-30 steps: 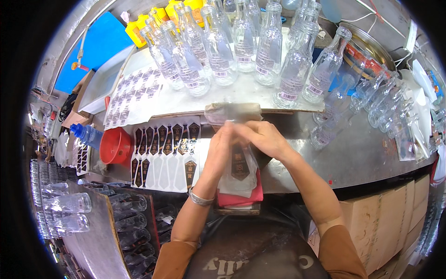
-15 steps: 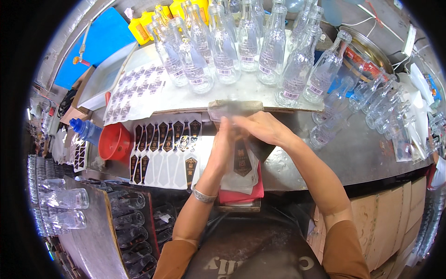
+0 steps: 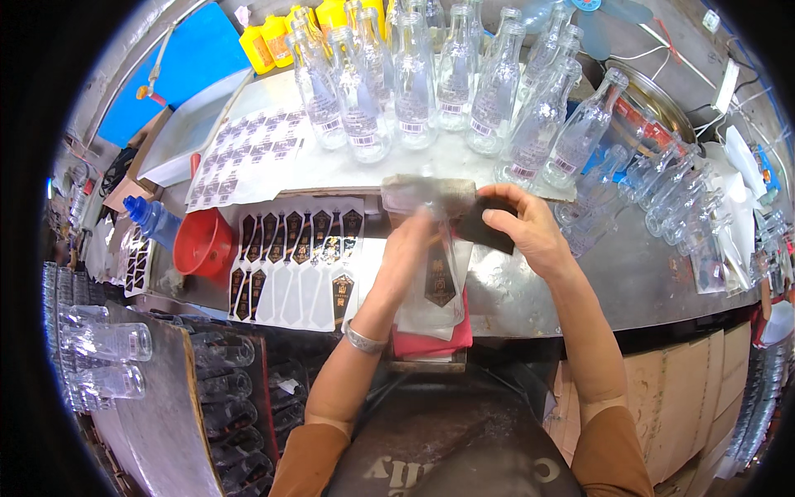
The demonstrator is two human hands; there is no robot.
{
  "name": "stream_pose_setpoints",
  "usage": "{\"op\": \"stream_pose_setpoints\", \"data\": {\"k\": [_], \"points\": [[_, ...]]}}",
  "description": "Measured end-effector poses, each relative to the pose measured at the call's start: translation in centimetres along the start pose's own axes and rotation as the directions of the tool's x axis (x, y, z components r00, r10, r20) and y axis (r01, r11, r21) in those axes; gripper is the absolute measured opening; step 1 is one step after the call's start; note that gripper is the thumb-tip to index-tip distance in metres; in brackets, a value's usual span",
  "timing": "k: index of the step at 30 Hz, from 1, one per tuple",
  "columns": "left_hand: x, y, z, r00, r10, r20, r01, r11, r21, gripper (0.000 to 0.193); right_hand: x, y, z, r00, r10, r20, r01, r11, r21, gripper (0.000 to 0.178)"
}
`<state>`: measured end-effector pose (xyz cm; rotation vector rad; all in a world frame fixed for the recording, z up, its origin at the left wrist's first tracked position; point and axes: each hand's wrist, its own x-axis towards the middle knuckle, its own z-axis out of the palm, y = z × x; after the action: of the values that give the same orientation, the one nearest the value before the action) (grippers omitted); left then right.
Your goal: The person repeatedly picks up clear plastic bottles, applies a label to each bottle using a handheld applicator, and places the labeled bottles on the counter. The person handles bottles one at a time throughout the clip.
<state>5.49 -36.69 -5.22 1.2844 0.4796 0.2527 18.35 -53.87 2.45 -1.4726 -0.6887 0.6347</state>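
1. Your right hand [image 3: 530, 224] pinches a dark piece [image 3: 490, 234]; your left hand [image 3: 408, 248] is at the bottle [image 3: 440, 286], grip too blurred to tell
2. It lies over pink cloth [image 3: 464, 331] by your metal worktop's [image 3: 613, 290] near edge
3. Cardboard boxes [image 3: 654, 398] stand below, right

We see one bottle [image 3: 451, 306] mid-worktop [image 3: 629, 290], label [image 3: 440, 277] on it, cloth [image 3: 414, 344] under its near end. Left hand [image 3: 410, 240] over its far part; right hand [image 3: 534, 232] just right, a flat piece [image 3: 489, 228] in its fingers. Roll [image 3: 400, 197] beyond, at the board's [image 3: 331, 176] front edge. Left of our bottle: label sheet [image 3: 294, 282], then bucket [image 3: 203, 242], then jug [image 3: 153, 222]. On the board: standing bottles [image 3: 414, 91], printed sheet [image 3: 244, 153] left of them. Tray [image 3: 178, 149] further left; yet more bottles [image 3: 662, 190] right. Behind those, basin [image 3: 667, 103]. Boxes [image 3: 654, 398] below, right.
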Motion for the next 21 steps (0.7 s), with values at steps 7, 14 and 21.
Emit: {"op": "stream_pose_setpoints", "data": {"k": [7, 14, 21], "points": [[-3.0, 3.4, 0.2, 0.983, -0.101, -0.155, 0.083, 0.989, -0.120, 0.086, 1.8, -3.4, 5.7, 0.763, -0.585, 0.274, 0.602, 0.491, -0.629, 0.016], [-5.9, 2.6, -3.1, 0.970, 0.064, -0.234, -0.062, 0.998, 0.016, 0.078, -5.8, -2.7, 7.2, 0.684, -0.420, 0.597, 0.727, 0.460, -0.509, 0.011], [-6.7, 3.5, -1.6, 0.968, 0.164, -0.188, -0.134, 0.978, 0.162, 0.073, 0.5, -2.3, 4.0, 0.756, -0.619, 0.214, 0.596, 0.515, -0.617, 0.026]]}}
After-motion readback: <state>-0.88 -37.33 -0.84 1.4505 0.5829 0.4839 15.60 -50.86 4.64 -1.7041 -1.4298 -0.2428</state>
